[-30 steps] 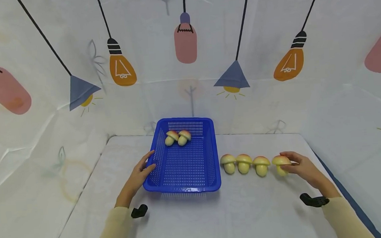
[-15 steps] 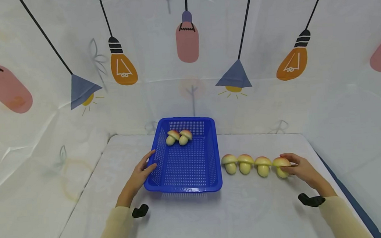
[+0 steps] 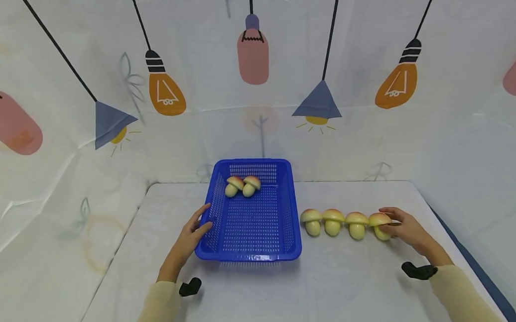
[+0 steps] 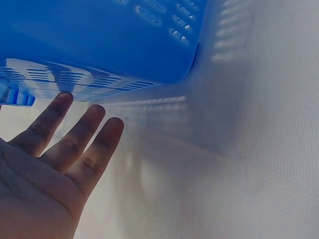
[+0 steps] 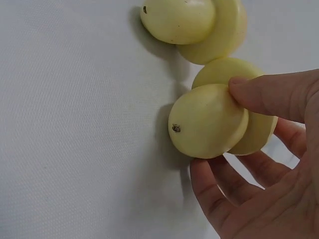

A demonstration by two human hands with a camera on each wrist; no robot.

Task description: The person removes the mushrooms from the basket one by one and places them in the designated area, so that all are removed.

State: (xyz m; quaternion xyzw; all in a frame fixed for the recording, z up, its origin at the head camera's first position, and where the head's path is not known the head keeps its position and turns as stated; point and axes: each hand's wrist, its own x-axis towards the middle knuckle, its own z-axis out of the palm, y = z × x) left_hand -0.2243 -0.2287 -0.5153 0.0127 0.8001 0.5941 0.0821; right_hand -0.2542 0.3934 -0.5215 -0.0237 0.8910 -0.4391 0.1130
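My right hand [image 3: 408, 228] holds a toy mushroom [image 5: 207, 122] with a red-yellow cap and pale stem, thumb on one side and fingers around the other. It is the rightmost of a row on the table, and its cap meets the neighbouring mushroom [image 3: 357, 225]. Two more mushrooms, one of them the leftmost [image 3: 311, 222], continue the row toward the blue plastic basket [image 3: 290, 218]. My left hand [image 3: 186, 241] is at the basket's left side, fingers extended and spread against the wall and rim. Inside the basket, two mushrooms [image 3: 251, 185] lie side by side near the back left.
The white-covered table [image 3: 339, 290] backs onto a white sheet [image 3: 220, 128] printed with lamps and bulbs. A dark blue strip [image 3: 467, 261] runs along the table's right edge.
My right hand has shifted the rightmost mushroom slightly left, closing the small gap to its neighbour. My left hand stays at the basket, which has not moved.
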